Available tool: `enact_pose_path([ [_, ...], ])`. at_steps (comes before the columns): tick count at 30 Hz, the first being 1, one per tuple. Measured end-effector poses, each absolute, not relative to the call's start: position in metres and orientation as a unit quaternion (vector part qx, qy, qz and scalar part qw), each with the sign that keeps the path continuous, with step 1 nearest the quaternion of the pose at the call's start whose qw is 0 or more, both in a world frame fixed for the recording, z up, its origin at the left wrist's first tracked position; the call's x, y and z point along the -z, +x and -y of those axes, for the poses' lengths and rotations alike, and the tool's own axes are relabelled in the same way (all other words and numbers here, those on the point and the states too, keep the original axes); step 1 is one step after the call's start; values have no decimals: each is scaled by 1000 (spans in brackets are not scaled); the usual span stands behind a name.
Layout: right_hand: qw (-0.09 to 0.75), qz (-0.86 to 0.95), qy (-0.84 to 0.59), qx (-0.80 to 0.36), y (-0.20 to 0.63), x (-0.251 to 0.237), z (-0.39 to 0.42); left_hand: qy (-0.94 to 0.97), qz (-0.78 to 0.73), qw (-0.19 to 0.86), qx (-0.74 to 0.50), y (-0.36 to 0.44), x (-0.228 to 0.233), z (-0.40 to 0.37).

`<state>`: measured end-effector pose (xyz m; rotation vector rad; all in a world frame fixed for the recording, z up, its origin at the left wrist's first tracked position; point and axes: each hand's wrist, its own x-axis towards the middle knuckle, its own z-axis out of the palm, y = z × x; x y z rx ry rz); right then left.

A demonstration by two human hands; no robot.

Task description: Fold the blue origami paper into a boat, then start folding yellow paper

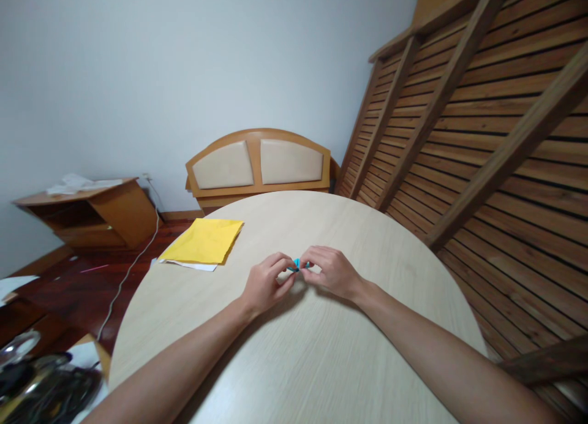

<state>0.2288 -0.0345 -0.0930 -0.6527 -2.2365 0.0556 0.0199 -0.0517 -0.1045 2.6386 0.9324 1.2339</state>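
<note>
So, blue piece [296, 262]: tiny bright turquoise-ish thing caught btwn the left hand [272, 281] and right hand [331, 272], either just over the table [285, 350] or touching it, can't tell which.
Long axis: seems to run side to side, from 1 hand toward the other, but fingers hide most of it so idk for sure.
Nearer hand: neither tbh, it's at the fingertips of both.
Left grip: thumb + fingers pinched on the blue piece from its left.
Right grip: same deal from the right, thumb + fingertips clamped on it.
Blue piece material: can't tell, too small + covered.
Table: round, pale wood-look top w/ fine grain and a soft sheen at the near side.
Yellow sheet [202, 240]: flat, matte, lightly creased, 4-sided, well apart from the left hand, off to its left and farther out; white sheet [193, 266] pokes out under the near edge.
Headboard [255, 160]: arched wood frame w/ 2 cream panels, past the table's far edge.
Slatted panel [519, 148]: big brown wood thing on the right, visible grain, thick bars across thin slats.
Wall [229, 56]: pale, plain, smooth-looking.
</note>
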Motion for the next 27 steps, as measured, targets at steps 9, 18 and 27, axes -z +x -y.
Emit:
enact_pose_path([
  [9,381,884,-251,-102,231,94,34,859,-324,38,-394,18,109,48],
  [18,393,865,-275,-151,233,97,33,852,-335,48,-399,19,110,48],
  [27,399,861,-274,-159,233,100,32,857,-333,52,-390,19,108,50],
])
